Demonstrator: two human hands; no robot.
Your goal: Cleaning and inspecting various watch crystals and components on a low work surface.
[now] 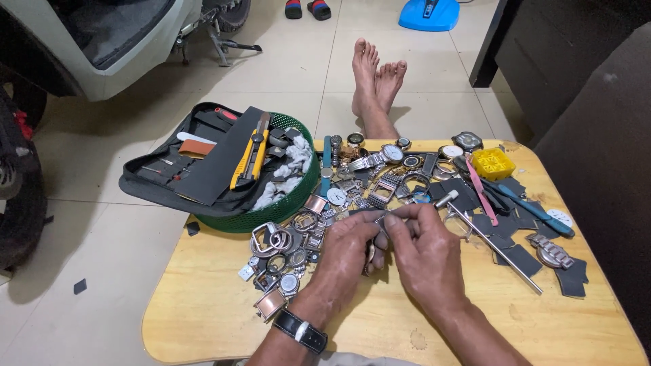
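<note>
1. Pinching a small metal watch part (377, 224) between both hands, I have it just above the middle of the wooden table (203, 305), a little toward the near edge.
2. My left hand (349, 247) is curled nearly closed, fingers wrapped under the part, and my wristwatch with its black strap (300, 330) shows on that wrist.
3. My right hand (424, 247) comes in from the right, thumb and forefinger closed on the top of the piece, the other fingers folded loosely.
4. The part lies between the two hands with what I can see of its long axis running roughly from the near edge to the far edge; my fingers hide most of it, so I cannot tell its exact shape.
5. Both hands touch it, and the left one carries more of it from below.
6. Just beyond my knuckles, toward the far edge, lies the heap of watch cases and bands (380, 176).
7. A long metal rod tool (491, 240) lies slanted just right of my right hand, its head near my fingertips.
8. Near the far right corner sits a yellow plastic holder (493, 163).
9. Over the far left corner hangs a green basket (285, 207) with a black tool pouch (196, 166) and a yellow utility knife (249, 157) on it.
</note>
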